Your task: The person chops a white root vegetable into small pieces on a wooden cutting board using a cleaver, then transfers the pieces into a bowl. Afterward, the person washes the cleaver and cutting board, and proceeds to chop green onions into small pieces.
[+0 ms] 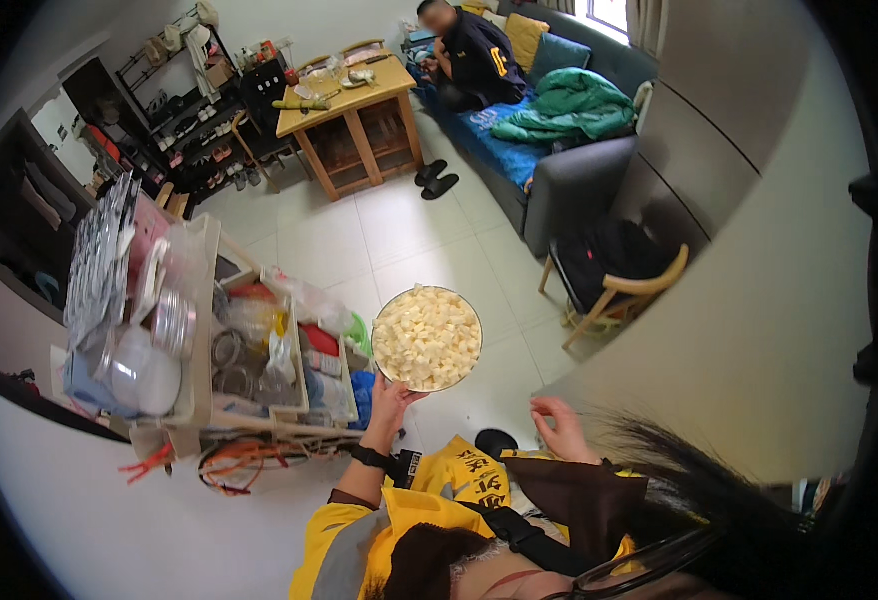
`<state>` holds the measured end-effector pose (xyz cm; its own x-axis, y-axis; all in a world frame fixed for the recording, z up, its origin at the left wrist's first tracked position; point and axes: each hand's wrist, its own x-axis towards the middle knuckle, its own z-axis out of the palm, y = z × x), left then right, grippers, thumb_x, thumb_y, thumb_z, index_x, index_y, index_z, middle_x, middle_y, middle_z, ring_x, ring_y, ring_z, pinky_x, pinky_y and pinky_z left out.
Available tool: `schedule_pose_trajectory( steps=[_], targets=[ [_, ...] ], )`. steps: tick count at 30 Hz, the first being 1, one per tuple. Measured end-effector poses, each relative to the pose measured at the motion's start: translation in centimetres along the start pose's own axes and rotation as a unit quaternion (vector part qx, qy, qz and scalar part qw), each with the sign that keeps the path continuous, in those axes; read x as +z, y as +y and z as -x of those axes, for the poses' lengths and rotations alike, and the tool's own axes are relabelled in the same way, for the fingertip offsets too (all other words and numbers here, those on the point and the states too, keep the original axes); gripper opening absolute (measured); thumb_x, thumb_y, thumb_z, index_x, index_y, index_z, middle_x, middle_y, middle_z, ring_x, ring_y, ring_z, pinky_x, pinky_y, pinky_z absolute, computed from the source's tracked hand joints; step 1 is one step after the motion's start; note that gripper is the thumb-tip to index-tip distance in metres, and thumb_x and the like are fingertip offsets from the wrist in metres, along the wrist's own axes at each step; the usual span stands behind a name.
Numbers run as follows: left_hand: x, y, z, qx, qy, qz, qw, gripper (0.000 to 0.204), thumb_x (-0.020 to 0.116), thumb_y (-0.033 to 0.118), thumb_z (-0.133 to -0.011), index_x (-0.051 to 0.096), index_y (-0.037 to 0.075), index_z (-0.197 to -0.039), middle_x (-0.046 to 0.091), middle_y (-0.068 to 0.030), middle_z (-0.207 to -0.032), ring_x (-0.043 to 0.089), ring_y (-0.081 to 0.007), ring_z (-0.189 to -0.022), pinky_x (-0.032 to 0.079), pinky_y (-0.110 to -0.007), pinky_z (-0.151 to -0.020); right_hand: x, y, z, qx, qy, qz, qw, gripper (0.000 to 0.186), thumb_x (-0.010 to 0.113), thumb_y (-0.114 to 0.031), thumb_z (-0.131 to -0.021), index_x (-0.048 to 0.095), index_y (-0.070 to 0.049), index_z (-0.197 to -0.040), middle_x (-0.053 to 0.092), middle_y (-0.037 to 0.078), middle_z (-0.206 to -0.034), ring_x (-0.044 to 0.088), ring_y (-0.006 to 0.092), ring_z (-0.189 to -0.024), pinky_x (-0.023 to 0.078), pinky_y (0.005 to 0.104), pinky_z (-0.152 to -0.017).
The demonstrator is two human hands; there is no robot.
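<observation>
Round dish [480, 352] heaped with pale yellowish cubes [427, 338] sits mid-frame, up in the air over a glossy tiled floor [309, 240]. Left hand [391, 402] has its fingers gripping the near rim, though what's underneath is hidden. Right hand [559, 430], lower and right of centre, is free, fingers loosely curled and apart. Room's pretty packed: wooden table [391, 74] with bits and bobs at top centre, grey sofa [574, 190] upper right with a seated person [481, 55], shoe rack [199, 150] upper left, crammed storage shelf [205, 345] on the left.
</observation>
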<state>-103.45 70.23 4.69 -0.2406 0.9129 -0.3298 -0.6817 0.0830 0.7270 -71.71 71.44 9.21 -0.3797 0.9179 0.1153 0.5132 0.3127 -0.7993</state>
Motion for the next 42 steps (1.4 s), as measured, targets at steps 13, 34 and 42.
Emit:
schedule_pose_trajectory(
  steps=[13,34,42],
  targets=[
    [-0.7,15.1,-28.5,0.034,0.004,0.018,0.999,0.053,0.043,-0.003,-0.078,0.026,0.008,-0.127,0.053,-0.0201,-0.112,0.062,-0.0341,-0.090,0.056,-0.046,-0.075,7.7,-0.9,-32.5,0.006,-0.010,-0.032,0.999,0.019,0.058,-0.008,-0.084,0.060,-0.001,-0.101,0.062,0.012,-0.094,0.064,0.0226,-0.079,0.050,0.0299,-0.069],
    [3.1,30.6,-82.8,0.014,0.052,0.019,0.998,0.053,0.040,-0.005,-0.079,0.025,0.007,-0.128,0.052,-0.0223,-0.113,0.062,-0.0347,-0.089,0.056,-0.045,-0.075,6.7,8.1,-89.6,-0.026,0.024,0.034,0.999,0.015,0.056,-0.005,-0.083,0.059,-0.001,-0.097,0.061,0.014,-0.088,0.063,0.0247,-0.076,0.049,0.0301,-0.068],
    [2.7,32.1,-104.8,-0.016,0.038,0.032,0.999,0.054,0.043,-0.006,-0.081,0.024,0.008,-0.130,0.051,-0.0219,-0.114,0.061,-0.0354,-0.092,0.057,-0.044,-0.074,11.3,10.0,-106.8,-0.015,0.011,0.053,0.998,0.015,0.058,-0.004,-0.082,0.060,-0.001,-0.096,0.061,0.013,-0.085,0.062,0.0243,-0.076,0.049,0.0299,-0.068]
  ],
)
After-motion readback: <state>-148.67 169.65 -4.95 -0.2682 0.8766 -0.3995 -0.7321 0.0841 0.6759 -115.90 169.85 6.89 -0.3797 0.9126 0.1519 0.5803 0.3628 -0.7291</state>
